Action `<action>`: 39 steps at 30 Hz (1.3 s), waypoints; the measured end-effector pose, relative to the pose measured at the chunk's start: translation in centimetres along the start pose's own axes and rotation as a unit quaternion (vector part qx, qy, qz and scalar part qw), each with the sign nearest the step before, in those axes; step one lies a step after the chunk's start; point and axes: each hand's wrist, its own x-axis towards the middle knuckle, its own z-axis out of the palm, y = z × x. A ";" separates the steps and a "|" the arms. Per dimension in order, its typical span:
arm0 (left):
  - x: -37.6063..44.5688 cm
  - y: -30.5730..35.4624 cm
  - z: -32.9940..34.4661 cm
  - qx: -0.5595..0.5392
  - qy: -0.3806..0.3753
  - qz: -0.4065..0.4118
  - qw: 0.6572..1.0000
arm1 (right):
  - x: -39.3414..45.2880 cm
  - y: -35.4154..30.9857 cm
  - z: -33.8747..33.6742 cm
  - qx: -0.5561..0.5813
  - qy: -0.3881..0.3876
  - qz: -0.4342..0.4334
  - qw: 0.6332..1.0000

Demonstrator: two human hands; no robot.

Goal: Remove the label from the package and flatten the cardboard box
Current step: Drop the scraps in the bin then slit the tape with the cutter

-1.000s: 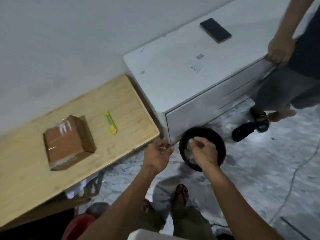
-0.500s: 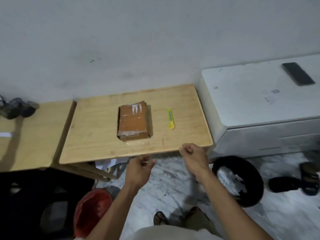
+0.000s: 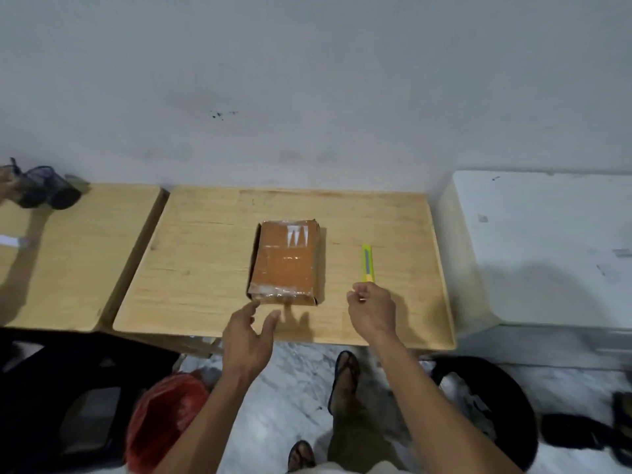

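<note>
Brown box (image 3: 284, 261) lying mid table (image 3: 191, 268), long way pointing off. Left hand (image 3: 248, 336) nearer, spread wide, empty. Right hand (image 3: 371, 309) curled, just below yellow knife (image 3: 368, 263).

I am reading no legible text; white marks on the package (image 3: 285, 261) are showing only as blurred shapes.

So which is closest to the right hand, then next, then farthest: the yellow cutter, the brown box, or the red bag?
From the right hand:
1. Yellow cutter, just beyond the fingertips on the table.
2. Brown box, to its left, mid-table.
3. Red bag, down on the floor, far left.
</note>
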 end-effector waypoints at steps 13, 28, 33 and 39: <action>13.3 3.3 2.8 0.134 0.007 -0.013 0.991 | 12.7 -0.2 2.3 -0.133 0.080 0.028 0.987; 15.2 2.7 6.3 0.168 -0.051 0.006 0.984 | 14.0 -0.5 5.5 -0.125 0.125 0.087 0.980; 15.0 2.7 6.8 0.191 -0.032 0.011 0.981 | 12.8 -3.5 4.9 0.127 0.037 0.068 0.989; 14.8 2.4 7.3 0.219 -0.022 0.015 0.975 | 12.1 -7.6 3.6 0.329 -0.145 0.079 0.930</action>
